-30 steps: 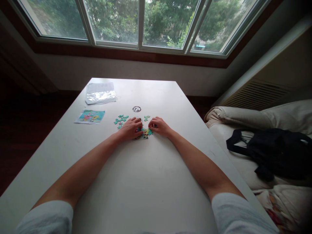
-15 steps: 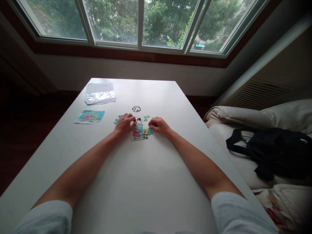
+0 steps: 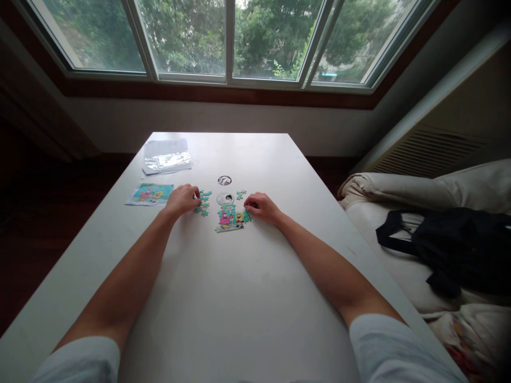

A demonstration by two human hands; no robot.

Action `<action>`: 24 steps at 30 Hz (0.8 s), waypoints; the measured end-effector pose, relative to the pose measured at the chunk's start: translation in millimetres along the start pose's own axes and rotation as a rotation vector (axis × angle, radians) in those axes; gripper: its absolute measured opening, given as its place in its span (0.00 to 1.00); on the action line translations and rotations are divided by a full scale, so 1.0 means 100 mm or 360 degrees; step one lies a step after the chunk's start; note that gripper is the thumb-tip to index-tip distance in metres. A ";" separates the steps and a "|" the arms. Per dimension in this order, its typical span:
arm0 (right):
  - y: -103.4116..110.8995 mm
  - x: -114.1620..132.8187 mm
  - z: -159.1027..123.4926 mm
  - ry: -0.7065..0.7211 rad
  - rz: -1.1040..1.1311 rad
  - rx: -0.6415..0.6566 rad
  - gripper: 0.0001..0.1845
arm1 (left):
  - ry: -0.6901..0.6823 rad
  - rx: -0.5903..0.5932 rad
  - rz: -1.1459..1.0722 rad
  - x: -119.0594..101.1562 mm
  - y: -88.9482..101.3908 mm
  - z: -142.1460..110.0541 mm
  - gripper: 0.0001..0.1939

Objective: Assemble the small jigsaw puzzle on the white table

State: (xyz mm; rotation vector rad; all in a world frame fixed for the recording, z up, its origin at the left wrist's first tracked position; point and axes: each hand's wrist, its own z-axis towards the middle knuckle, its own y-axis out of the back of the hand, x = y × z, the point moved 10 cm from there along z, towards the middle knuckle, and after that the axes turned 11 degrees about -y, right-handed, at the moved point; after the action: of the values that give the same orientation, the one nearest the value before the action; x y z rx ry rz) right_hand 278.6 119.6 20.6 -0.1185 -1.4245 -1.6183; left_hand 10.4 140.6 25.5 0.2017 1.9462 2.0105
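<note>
A partly joined jigsaw puzzle (image 3: 228, 218) with pink, yellow and teal cartoon figures lies flat on the white table (image 3: 223, 298). At its upper right edge is my right hand (image 3: 261, 206), fingers curled together; what they pinch, if anything, is hidden. My left hand (image 3: 183, 199) is to the left, its bent fingertips closed beside a cluster of loose teal puzzle pieces (image 3: 204, 204). I cannot make out anything between them. More loose pieces (image 3: 241, 194) lie above the puzzle on the right. A round clear disc (image 3: 225, 198) sits just beyond the puzzle's top edge.
A second round object (image 3: 224, 181) with a dark rim lies farther back. At the left are a picture sheet (image 3: 149, 194) and papers with a shiny plastic sleeve (image 3: 166, 156). A sofa (image 3: 399, 271) holding a dark bag-like item (image 3: 459, 250) stands right of the table.
My left hand has moved left, away from the puzzle's top to the loose pieces, uncovering the round disc. The right hand remains by the puzzle's right edge. The view has shifted slightly.
</note>
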 end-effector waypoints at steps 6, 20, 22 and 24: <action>-0.01 -0.01 0.01 -0.0009 0.0002 -0.0004 0.04 | 0.0017 -0.0059 0.0098 -0.10 0.03 -0.01 0.15; -0.01 -0.02 0.01 -0.0028 -0.0022 0.0011 0.04 | -0.0006 -0.0190 0.0244 -0.36 0.08 -0.05 0.14; -0.01 -0.01 0.01 -0.0023 -0.0023 0.0013 0.04 | 0.0017 -0.0185 0.0244 -0.37 0.07 -0.05 0.14; -0.01 -0.01 0.01 -0.0020 -0.0026 0.0016 0.04 | 0.0035 -0.0176 0.0242 -0.37 0.07 -0.05 0.14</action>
State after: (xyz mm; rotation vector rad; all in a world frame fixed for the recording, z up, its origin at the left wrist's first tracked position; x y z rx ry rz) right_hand 277.9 120.8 19.2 -0.1119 -1.4463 -1.6262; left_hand 42.7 123.5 36.7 0.3100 1.8766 2.2186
